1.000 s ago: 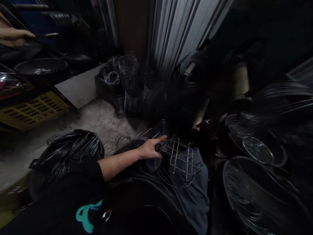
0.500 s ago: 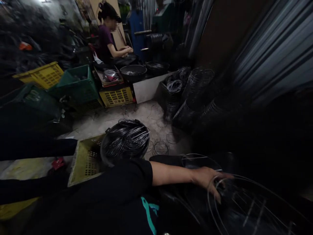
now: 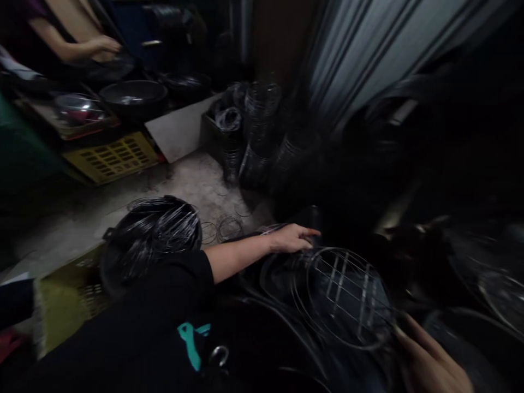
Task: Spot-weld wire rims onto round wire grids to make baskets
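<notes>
A round wire rack [image 3: 364, 292], a ring with crossed bars, sits low at right of centre, tilted. My right hand [image 3: 436, 360] grips its near right edge, thumb against the rim; its other fingers are mostly hidden. At the rack's far left side, my left hand [image 3: 292, 238] is stretched out with index finger and thumb apart, holding nothing that I can see. Thin wire rings lie just beneath and beside it, blurred in the dark.
A black tub [image 3: 108, 256] full of loose wires stands at left, beside a yellow crate [image 3: 61, 300]. Wire rings [image 3: 229, 225] lie on the floor. Stacked wire rings [image 3: 262, 120] stand further back. A co-worker's hand [image 3: 105, 46] works at upper left.
The view has swung right, so the surroundings slide left. My right hand has come into sight with the wire rack. My left hand now lies beside the rack's far edge.
</notes>
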